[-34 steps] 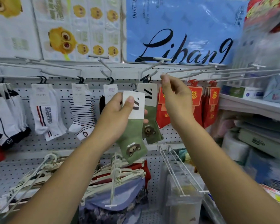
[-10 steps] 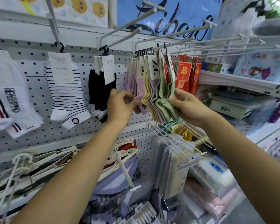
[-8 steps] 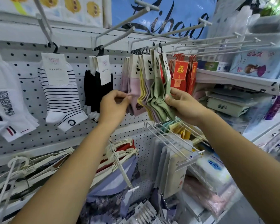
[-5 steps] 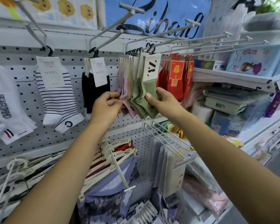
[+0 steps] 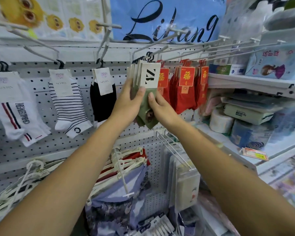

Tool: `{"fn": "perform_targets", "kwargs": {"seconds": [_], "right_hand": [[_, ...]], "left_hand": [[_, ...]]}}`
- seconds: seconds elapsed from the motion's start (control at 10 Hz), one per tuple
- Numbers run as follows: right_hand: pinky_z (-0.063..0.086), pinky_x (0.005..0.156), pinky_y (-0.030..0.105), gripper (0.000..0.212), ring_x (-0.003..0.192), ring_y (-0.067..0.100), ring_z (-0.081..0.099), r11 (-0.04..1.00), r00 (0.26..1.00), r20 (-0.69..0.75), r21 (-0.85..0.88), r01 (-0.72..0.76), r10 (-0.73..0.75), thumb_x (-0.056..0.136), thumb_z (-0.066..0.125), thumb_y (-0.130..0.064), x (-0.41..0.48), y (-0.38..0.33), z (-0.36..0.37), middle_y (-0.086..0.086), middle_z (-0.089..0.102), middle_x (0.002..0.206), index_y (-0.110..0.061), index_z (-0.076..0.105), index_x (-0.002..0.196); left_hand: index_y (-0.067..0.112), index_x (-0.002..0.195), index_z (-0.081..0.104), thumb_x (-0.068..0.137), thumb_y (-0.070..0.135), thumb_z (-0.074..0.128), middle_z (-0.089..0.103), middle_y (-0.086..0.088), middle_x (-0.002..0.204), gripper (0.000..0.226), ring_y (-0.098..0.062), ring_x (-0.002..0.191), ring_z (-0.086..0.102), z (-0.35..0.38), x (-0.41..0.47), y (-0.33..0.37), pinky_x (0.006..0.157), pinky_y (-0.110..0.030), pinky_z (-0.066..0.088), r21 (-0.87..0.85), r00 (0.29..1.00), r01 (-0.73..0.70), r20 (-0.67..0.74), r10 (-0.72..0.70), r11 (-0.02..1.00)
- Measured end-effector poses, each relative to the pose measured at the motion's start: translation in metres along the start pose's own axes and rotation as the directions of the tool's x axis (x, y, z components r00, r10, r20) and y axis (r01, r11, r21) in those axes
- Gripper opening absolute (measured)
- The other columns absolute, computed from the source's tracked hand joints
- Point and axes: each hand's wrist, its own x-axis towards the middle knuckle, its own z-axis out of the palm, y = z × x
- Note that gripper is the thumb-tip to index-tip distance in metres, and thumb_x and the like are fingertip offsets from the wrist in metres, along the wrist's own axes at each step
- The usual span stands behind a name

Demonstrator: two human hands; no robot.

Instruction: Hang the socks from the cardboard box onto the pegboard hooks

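Blue pack (image 5: 169, 17) at top reads "Libang"; red tags (image 5: 187, 78) right of centre bear "福"; the card (image 5: 149, 76) on the green socks (image 5: 150, 124) shows "Z".

You're working in bright, even overhead shop light, with only faint shadows on the pegboard (image 5: 41, 147). Your wide lens bows the shelf (image 5: 252, 83) and other straight lines near the edges. The right-hand corners smear into soft blur.
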Motion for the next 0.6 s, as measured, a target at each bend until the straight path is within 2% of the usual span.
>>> {"fn": "perform_targets", "kwargs": {"seconds": [0.1,0.2,0.3,0.4,0.5,0.6], "right_hand": [[0.051,0.1,0.039,0.043,0.113,0.012,0.062,1.0,0.999,0.034,-0.023,0.013,-0.012,0.105,0.034,-0.05,0.001,-0.001,-0.001,-0.004,0.064,0.123,-0.032,0.044,0.143],[0.05,0.101,0.039,0.047,0.117,0.014,0.06,0.999,0.996,0.082,-0.024,0.026,-0.024,0.105,0.034,-0.05,-0.002,0.0,-0.011,-0.004,0.062,0.13,-0.033,0.037,0.149],[0.049,0.104,0.041,0.053,0.123,0.018,0.058,0.997,0.99,0.143,-0.069,0.028,-0.018,0.104,0.036,-0.052,-0.008,0.001,-0.026,-0.002,0.058,0.138,-0.035,0.029,0.153],[0.038,0.116,0.043,0.068,0.141,0.021,0.043,0.993,0.98,0.2,-0.104,0.049,-0.028,0.101,0.042,-0.055,-0.018,0.004,-0.046,0.002,0.041,0.157,-0.028,0.019,0.158],[0.028,0.12,0.036,0.074,0.149,0.019,0.029,0.987,0.984,0.177,-0.153,0.057,-0.03,0.101,0.048,-0.048,-0.042,-0.002,-0.072,0.001,0.027,0.163,-0.018,0.015,0.16],[0.043,0.111,0.035,0.058,0.133,0.005,0.046,0.987,0.988,0.121,-0.112,0.112,-0.098,0.1,0.053,-0.043,-0.093,0.008,-0.096,-0.009,0.045,0.15,-0.027,0.031,0.152]], "left_hand": [[0.044,0.154,0.031,0.106,0.046,0.043,0.054,0.013,0.146,0.05,-0.012,0.128,0.056,0.009,0.003,0.005,0.108,-0.039,0.048,0.065,0.997,0.036,-0.071,-0.032,0.997],[0.041,0.155,0.031,0.108,0.043,0.039,0.056,0.012,0.142,0.048,-0.008,0.119,0.058,0.014,-0.003,0.012,0.095,-0.027,0.048,0.104,0.994,0.067,-0.095,-0.058,0.992],[0.037,0.155,0.032,0.108,0.039,0.04,0.053,0.012,0.145,0.048,-0.004,0.117,0.056,0.017,-0.011,0.019,0.086,-0.017,0.044,0.119,0.991,0.061,-0.127,-0.046,0.991],[0.031,0.152,0.041,0.108,0.032,0.044,0.056,0.015,0.131,0.044,0.006,0.104,0.053,0.029,-0.03,0.026,0.073,-0.008,0.039,0.147,0.975,0.067,-0.219,-0.033,0.987],[0.024,0.142,0.054,0.106,0.026,0.05,0.057,0.014,0.121,0.036,-0.006,0.114,0.056,0.042,-0.053,0.037,0.081,-0.015,0.04,0.103,0.92,0.106,-0.388,-0.058,0.989],[0.027,0.123,0.064,0.103,0.026,0.056,0.064,0.017,0.114,0.022,-0.007,0.11,0.061,0.068,-0.108,0.036,0.075,-0.008,0.04,0.083,0.855,0.145,-0.512,-0.083,0.986]]}}
